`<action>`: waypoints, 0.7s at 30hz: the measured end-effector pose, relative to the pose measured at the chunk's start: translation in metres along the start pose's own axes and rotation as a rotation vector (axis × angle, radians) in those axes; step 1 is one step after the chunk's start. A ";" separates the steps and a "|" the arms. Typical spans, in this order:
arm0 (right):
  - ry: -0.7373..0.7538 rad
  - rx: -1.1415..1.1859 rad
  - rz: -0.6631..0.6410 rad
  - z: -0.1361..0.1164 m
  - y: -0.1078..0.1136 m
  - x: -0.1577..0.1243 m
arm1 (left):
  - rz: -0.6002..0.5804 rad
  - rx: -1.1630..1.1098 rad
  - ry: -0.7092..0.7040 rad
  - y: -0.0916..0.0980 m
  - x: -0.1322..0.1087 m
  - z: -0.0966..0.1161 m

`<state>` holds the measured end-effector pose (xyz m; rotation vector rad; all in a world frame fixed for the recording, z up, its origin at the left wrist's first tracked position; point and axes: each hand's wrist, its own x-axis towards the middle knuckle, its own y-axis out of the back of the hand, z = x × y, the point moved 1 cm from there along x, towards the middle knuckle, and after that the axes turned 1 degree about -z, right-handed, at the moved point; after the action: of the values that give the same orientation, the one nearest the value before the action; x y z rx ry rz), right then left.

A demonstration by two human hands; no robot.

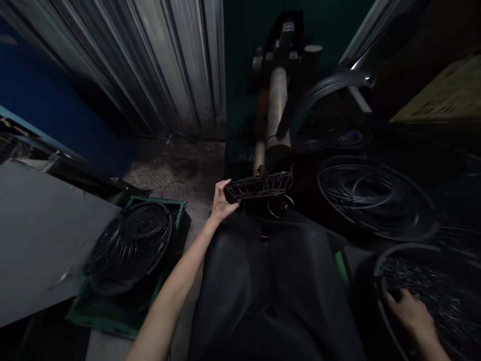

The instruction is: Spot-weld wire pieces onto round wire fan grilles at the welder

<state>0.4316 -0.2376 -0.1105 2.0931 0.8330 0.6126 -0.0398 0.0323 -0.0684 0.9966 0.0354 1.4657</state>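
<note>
A worker's L hand is clamped on the L end of a dark wire frame, fingertips above, thumb below, at a machine's metal cylinder. The frame, thin rods w/ a row of short crosspieces, is seen nearly edge-on, its R end slightly higher, w/ a small prong sticking up there. It sits just past the knees of dark trousers, near the cylinder's lower end; contact, can't tell. A wire ring shows just below.

Room: tight btwn knees & machine; more open to the L, where floor w/ wire scraps runs to a corrugated metal wall.

R hand, well apart from the L, is in a black tub of small metal pcs, fingers curled; can't tell if holding any. Beyond: round basin w/ coiled wire. Far L: green crate w/ black wire coils.
</note>
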 end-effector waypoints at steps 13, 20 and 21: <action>-0.362 0.044 0.250 -0.065 0.034 -0.031 | -0.552 0.109 0.040 0.016 -0.060 0.077; -0.141 0.335 -0.215 -0.159 -0.028 -0.074 | -0.637 0.072 -0.067 0.012 -0.055 0.071; -0.143 0.350 -0.257 -0.165 -0.035 -0.077 | -0.635 0.065 -0.072 0.013 -0.054 0.070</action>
<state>0.2599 -0.1963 -0.0541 2.2552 1.1680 0.1855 -0.0196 -0.0521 -0.0468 0.9723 0.3206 0.8509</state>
